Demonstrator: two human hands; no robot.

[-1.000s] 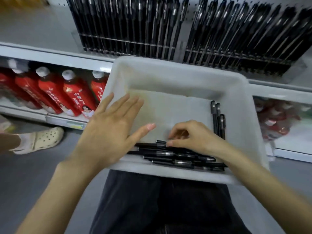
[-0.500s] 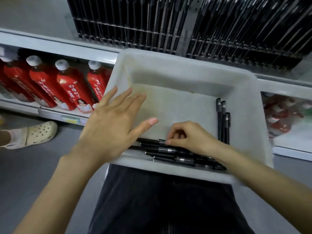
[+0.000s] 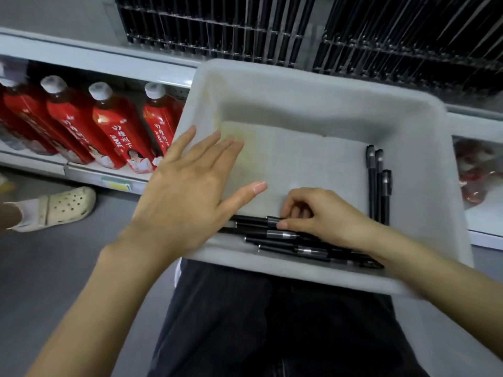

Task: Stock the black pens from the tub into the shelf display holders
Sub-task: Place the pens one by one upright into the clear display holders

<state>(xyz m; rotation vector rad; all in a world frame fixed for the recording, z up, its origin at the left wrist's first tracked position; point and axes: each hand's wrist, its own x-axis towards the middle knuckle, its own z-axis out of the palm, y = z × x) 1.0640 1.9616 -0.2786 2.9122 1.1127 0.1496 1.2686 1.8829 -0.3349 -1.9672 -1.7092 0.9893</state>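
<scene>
Barely anything moves this last second: the right hand (image 3: 324,216) still curls over the pens (image 3: 285,242) heaped at the tub's (image 3: 326,88) near wall, fingertips pinching one, nothing lifted yet. The left hand (image 3: 185,191) stays flat, fingers spread, over the left rim. So the pick is still pending.

A pale grey rectangular tub (image 3: 299,88) holds a loose pile of black pens (image 3: 275,235) lying crosswise along its 6 o'clock wall. Another three pens (image 3: 377,191) lie lengthwise at 3 o'clock. At 12 o'clock, shelf display holders (image 3: 217,36) stand packed with pens.
</scene>
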